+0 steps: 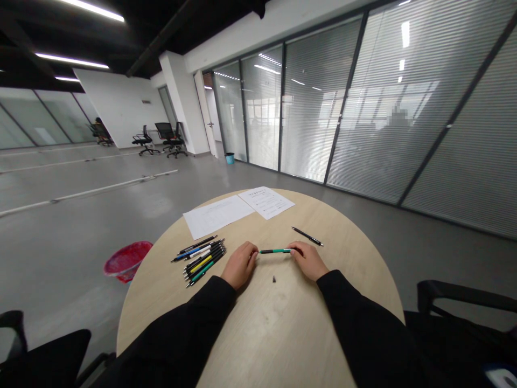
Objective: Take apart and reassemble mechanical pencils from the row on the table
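A green and black pen (275, 251) lies level between my two hands, just above or on the tabletop; I cannot tell which. My right hand (309, 260) pinches its right, green end. At the pen's dark left end, the curled fingertips of my left hand (241, 264) close on it. A tiny dark piece (273, 279) sits on the wood below the pen. Beyond my right hand rests a black pen (307, 236). Left of my left hand is a pile of several pens (202, 260), black, blue, white, yellow and green.
Two printed sheets, a left one (218, 215) and a right one (266, 202), cover the far part of the round wooden table (355, 242). A red basket (126, 260) stands on the floor at left. Black chairs flank the table, one at right (464, 302).
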A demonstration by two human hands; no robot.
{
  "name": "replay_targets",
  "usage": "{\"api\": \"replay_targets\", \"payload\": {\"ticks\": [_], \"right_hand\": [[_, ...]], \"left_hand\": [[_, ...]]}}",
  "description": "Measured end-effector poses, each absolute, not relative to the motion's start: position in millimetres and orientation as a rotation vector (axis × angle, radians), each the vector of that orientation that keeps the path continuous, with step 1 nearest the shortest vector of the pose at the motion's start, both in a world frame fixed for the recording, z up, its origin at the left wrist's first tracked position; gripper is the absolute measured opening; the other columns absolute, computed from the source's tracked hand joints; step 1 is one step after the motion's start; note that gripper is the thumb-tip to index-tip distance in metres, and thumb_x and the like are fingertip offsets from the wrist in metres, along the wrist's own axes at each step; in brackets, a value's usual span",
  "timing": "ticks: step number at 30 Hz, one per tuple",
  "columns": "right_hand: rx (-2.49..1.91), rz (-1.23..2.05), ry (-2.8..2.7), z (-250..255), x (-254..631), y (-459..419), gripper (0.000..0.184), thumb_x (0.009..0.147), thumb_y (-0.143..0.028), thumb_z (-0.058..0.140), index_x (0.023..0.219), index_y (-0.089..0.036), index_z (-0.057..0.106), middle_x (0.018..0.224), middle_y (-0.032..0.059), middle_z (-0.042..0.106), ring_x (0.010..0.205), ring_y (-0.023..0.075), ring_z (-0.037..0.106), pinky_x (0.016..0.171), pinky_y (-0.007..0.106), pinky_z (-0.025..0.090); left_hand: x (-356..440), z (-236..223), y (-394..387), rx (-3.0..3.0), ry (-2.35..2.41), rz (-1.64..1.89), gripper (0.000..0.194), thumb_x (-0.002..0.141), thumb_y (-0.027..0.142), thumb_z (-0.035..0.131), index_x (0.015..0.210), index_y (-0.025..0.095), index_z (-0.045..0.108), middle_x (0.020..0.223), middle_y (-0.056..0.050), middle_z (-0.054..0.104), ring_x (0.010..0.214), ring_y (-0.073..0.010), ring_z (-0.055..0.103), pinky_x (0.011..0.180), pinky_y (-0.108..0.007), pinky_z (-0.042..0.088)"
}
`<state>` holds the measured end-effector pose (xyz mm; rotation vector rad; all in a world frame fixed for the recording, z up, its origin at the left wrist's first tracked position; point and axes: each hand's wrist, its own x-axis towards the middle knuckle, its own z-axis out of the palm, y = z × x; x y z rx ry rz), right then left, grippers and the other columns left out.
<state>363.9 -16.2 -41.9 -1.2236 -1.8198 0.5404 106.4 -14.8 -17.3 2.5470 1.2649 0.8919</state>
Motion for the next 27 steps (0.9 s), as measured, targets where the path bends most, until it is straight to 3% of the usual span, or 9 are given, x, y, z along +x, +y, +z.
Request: {"api": "replay_targets", "payload": {"ticks": [18,27], "right_hand": [[-1.196,0.596,-1.834,-43.6,363.4,-15.9,0.020,0.086,-0.019,0.051,0.091,-0.018,0.071,0.087,0.0045,0.069,0.078,0.0176,0.059,0.074,0.028,0.044],[-1.187,0.699,-1.858,-46.2,364.2,-16.0,0.022,0.086,-0.022,0.051,0.093,-0.019,0.072,0.076,0.0024,0.067,0.069,0.0166,0.057,0.064,0.026,0.041]], "left_hand": [[108.3,-22.7,-14.0,2.457,1.283,0.994,0.019,0.098,0.027,0.037,0.090,0.019,0.052,0.089,-0.005,0.058,0.082,-0.0192,0.056,0.076,-0.032,0.047],[108.1,-21.6,-14.2,2.467,1.257,0.987,0.018,0.097,0.027,0.036,0.089,0.020,0.051,0.088,-0.005,0.057,0.081,-0.0197,0.055,0.075,-0.033,0.046]]}}
